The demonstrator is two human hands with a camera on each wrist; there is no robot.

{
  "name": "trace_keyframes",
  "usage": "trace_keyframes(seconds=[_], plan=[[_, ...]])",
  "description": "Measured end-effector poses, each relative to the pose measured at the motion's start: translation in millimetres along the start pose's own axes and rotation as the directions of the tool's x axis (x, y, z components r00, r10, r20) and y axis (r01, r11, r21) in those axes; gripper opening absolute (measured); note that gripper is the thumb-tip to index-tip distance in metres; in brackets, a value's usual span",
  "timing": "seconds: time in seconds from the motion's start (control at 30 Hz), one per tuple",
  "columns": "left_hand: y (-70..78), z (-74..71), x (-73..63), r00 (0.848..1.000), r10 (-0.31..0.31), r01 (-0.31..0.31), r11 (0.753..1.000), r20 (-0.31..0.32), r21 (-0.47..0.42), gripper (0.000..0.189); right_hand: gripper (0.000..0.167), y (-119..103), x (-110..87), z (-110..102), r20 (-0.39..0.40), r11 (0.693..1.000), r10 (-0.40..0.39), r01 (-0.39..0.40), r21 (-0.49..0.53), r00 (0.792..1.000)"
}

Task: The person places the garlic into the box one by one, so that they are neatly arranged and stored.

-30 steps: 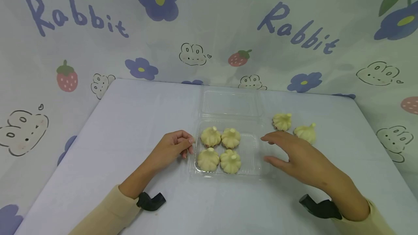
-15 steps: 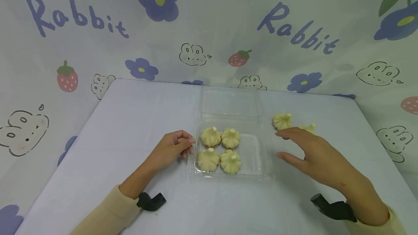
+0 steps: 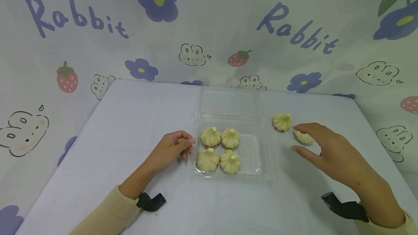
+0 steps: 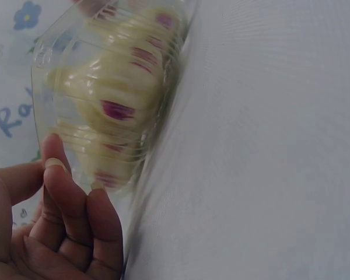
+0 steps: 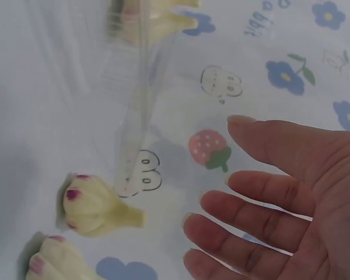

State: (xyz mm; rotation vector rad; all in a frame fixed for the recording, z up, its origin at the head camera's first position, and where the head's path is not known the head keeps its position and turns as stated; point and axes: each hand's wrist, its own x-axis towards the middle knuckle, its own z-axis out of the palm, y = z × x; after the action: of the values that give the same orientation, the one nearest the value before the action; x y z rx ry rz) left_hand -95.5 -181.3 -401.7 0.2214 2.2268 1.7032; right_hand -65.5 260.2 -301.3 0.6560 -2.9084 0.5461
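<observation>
In the head view a clear plastic clamshell box (image 3: 252,151) stands on the table with its lid (image 3: 230,103) folded back. Several pale garlic bulbs (image 3: 230,161) sit in its left part, in two rows. My left hand (image 3: 170,147) pinches the box's left rim between thumb and fingers, as the left wrist view shows. Over to the right, my right hand (image 3: 336,157) hovers with thumb and fingers apart, holding nothing. It partly covers a garlic bulb (image 3: 303,137) lying near its fingertips. Another bulb (image 3: 282,122), with purple marks near its base, lies a little further back.
A white cloth covers the table (image 3: 147,108). Behind it rises a printed curtain (image 3: 209,24) with flowers, strawberries and rabbits. Each wrist carries a black camera mount (image 3: 346,207).
My right hand has moved right, away from the box's right edge and over to the loose bulb. The left hand keeps its place at the rim.
</observation>
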Motion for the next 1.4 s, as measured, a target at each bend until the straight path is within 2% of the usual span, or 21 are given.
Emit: trace_keyframes(seconds=[0.2,0.53,0.73,0.97,1.17,1.4], plan=[[-0.7,0.0,0.3,1.000,0.004,-0.004,1.000,0.003,0.000,0.026,0.060,13.4,-1.0,3.4,-0.031,0.999,0.003,-0.005,-0.043,1.000],[-0.8,0.1,0.1,1.000,0.003,-0.003,1.000,0.002,-0.011,0.026,0.060,32.3,-1.5,2.0,-0.023,0.992,0.104,-0.105,-0.068,0.994],[-0.8,0.1,0.1,1.000,0.005,-0.005,1.000,0.003,-0.011,0.026,0.058,49.8,-2.7,4.7,-0.093,0.996,0.084,-0.087,-0.035,0.992],[0.7,-0.2,-0.5,1.000,0.005,-0.005,1.000,0.006,-0.015,0.028,0.055,68.6,-1.8,9.6,-0.145,0.990,0.139,-0.135,0.039,0.980],[0.2,-0.7,-0.2,1.000,0.006,-0.005,1.000,0.008,-0.018,0.026,0.056,75.7,0.2,13.3,-0.089,0.974,0.220,-0.214,0.070,0.971],[-1.5,-0.9,0.7,1.000,0.008,-0.008,1.000,0.012,-0.019,0.026,0.059,81.4,5.5,24.1,-0.040,0.966,0.254,-0.251,0.065,0.966]])
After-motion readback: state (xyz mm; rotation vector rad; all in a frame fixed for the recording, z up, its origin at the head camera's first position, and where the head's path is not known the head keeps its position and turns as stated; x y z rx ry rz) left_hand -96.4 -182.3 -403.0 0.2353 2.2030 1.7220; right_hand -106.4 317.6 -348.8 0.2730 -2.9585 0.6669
